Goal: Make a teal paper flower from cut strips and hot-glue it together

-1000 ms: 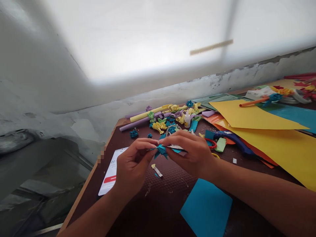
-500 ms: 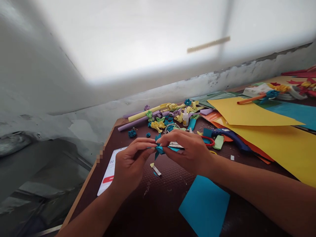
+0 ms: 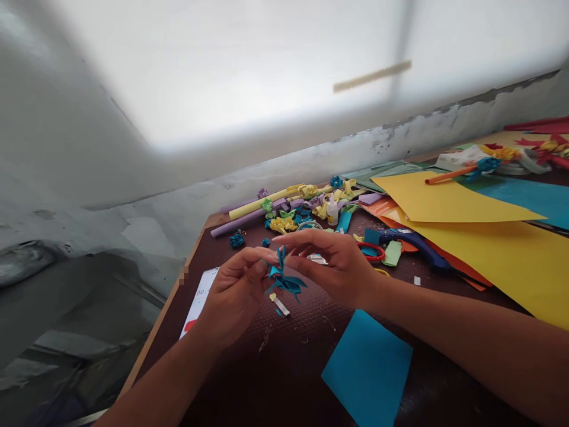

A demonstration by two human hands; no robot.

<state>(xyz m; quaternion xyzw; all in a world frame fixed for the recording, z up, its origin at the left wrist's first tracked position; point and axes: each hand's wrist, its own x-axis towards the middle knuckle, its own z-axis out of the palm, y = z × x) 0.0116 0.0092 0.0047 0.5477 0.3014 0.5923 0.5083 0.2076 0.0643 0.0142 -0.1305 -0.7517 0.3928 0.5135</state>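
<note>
Between my hands is a blue paper flower [image 3: 288, 283] with several narrow, pointed petals fanned out downward. My left hand [image 3: 237, 296] pinches it from the left side with thumb and fingertips. My right hand [image 3: 333, 261] has its thumb and fingers closed at the flower's upper part; its index finger stretches over toward the left fingertips. Just below the flower, a small pale strip with a yellow end [image 3: 280, 304] lies on the dark table [image 3: 267, 379]. Nearer me lies a blue paper sheet [image 3: 368, 367].
A phone [image 3: 199, 299] lies by the left table edge. Behind my hands are rolled paper tubes [image 3: 249, 216], crumpled paper flowers [image 3: 282, 224] and a small glue bottle [image 3: 332, 210]. Red-handled scissors [image 3: 372, 252], a dark blue tool [image 3: 418, 246] and yellow sheets [image 3: 484, 255] are at right.
The blue paper flower has turned so its petals now hang downward and show more. My fingers have shifted around it, the right index finger reaching farther left.
</note>
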